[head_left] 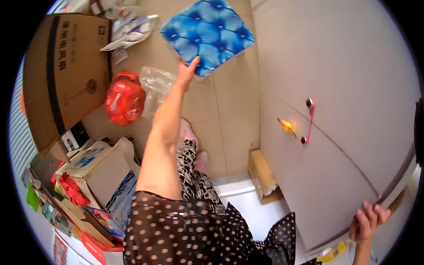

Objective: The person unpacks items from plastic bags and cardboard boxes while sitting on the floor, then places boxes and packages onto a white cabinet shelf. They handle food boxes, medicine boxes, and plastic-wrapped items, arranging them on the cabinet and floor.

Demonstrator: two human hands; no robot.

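My left hand, on an outstretched arm, grips the near corner of a square blue pad. The pad has a shiny tufted-cushion pattern and a pale edge, and it is held out over the tiled floor. The thumb lies on its top face; the other fingers are mostly hidden beneath. My right hand is at the lower right, near the edge of the large grey cabinet doors. Its fingers are apart and slightly bent, with nothing visible in them. Pink cord links two round knobs on the doors, beside a small yellow-orange ornament.
On the left stand a big cardboard carton, a knotted red plastic bag, a clear plastic bag and stacked boxes. White bags lie farther off. A small open cardboard box sits against the cabinet.
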